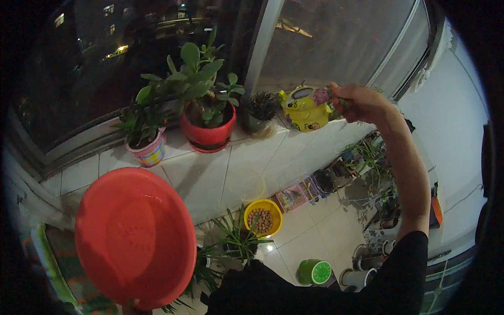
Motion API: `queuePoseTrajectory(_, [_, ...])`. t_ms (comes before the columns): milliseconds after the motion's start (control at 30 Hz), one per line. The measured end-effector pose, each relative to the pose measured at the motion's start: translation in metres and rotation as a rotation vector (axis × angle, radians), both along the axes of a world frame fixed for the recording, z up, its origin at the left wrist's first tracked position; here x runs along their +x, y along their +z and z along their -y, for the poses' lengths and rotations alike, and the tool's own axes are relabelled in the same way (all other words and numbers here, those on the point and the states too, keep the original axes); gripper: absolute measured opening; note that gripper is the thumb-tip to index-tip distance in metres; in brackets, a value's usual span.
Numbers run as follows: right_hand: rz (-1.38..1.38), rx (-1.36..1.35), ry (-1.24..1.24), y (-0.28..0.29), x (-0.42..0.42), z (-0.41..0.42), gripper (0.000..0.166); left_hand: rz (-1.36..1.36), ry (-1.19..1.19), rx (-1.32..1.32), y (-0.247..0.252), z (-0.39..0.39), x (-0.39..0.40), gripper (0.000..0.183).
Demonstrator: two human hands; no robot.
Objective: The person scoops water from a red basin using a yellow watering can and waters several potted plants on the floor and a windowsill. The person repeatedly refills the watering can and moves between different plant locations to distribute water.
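A red plastic basin [136, 236] fills the lower left of the view, its inside turned up, with a glint that may be water. A bit of my left hand [134, 308] shows at its near rim, holding it; most of that hand is hidden. My right hand [356, 102] reaches out over the tiled window sill [204, 167], its fingers bent beside a yellow decorated pot [305, 112]. Against that pot, close to my fingertips, is a small pinkish-purple thing [321, 96]. Whether my fingers grip it or the green leaves around them is unclear.
Along the sill stand a red pot [210, 128] with a leafy succulent, a checkered pot [149, 149] and a dark spiky plant [262, 106]. On the floor are a yellow bowl [278, 210] of brown balls, a green container [315, 271], a pink wire cage [291, 198] and several potted plants.
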State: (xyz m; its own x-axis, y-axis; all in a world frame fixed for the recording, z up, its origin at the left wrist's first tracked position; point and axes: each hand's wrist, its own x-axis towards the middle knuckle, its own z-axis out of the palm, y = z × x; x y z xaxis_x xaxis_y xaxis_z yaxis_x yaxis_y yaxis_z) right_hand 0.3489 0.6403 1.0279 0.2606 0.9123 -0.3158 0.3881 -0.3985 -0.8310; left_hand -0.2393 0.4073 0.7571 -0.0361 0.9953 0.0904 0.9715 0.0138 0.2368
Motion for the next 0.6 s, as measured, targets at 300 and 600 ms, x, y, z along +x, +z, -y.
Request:
queuePoseTrajectory(300, [0.056, -0.063, 0.139, 0.019, -0.004, -0.012, 0.034, 1.839, 0.523, -0.124, -0.012, -0.006, 0.005, 0.053])
queuePoseTrajectory(600, [0.127, -0.105, 0.114, 0.025, -0.013, -0.024, 0.041, 1.797, 0.402, -0.144, -0.033, -0.004, -0.014, 0.055])
